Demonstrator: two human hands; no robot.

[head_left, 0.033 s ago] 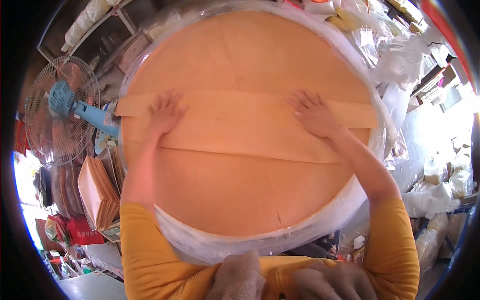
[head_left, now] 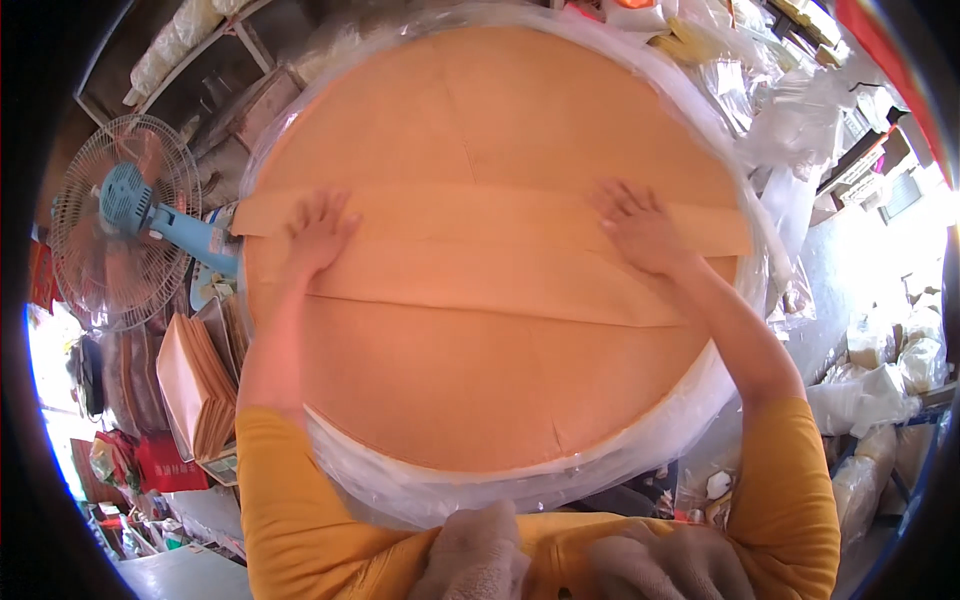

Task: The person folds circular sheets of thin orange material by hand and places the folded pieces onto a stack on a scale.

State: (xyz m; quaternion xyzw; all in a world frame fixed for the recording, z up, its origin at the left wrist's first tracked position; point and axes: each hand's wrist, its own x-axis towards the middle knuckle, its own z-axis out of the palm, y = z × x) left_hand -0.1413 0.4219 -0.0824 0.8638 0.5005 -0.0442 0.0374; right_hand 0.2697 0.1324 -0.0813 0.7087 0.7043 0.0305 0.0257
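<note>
A large round orange-tan surface [head_left: 450, 390], its rim wrapped in clear plastic film [head_left: 400, 485], fills the middle. Across it lies a wide flat strip [head_left: 480, 230] of thin tan sheet, spanning nearly its whole width; whether it is paper or another material I cannot tell. My left hand [head_left: 322, 238] rests on the strip's left part, palm down and fingers spread. Toward the right end my right hand [head_left: 640, 232] lies flat as well, fingers apart. Neither hand holds anything. A slanting seam or edge [head_left: 500, 312] runs below the strip.
A blue fan [head_left: 125, 200] with a wire cage stands close by the left rim. Below it is a stack of folded tan sheets [head_left: 195, 390]. Crumpled clear plastic bags [head_left: 800, 130] crowd the far right, and more wrapped bundles [head_left: 865, 400] lie at the right.
My hands have slid a little farther apart along the strip, the left one leftward and the right one rightward. The strip looks the same.
</note>
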